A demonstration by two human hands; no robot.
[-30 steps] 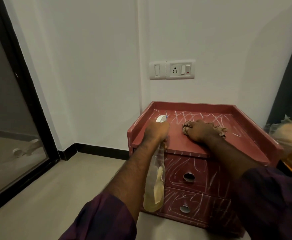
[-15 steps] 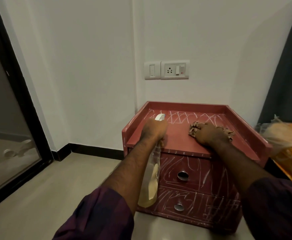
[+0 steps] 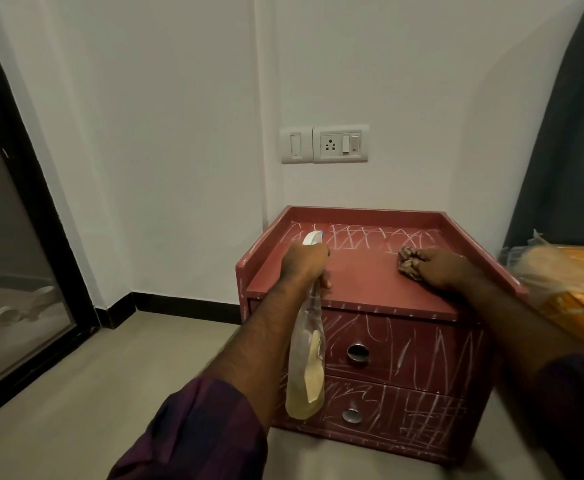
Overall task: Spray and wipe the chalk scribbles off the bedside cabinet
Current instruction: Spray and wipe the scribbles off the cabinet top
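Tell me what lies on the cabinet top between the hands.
Head view: mostly bare cabinet top between left hand and right hand; chalk scribbles sit farther back.

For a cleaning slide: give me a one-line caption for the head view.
A person's left hand holds a spray bottle while the right hand holds a cloth on the chalk-scribbled red cabinet.

no writing is legible, even on the spray bottle [image 3: 305,375] label.

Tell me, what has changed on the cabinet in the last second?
The right hand slid the cloth rightwards across the cabinet top, toward its right side. The left hand still grips the spray bottle; scribbles remain at the back and on the drawers.
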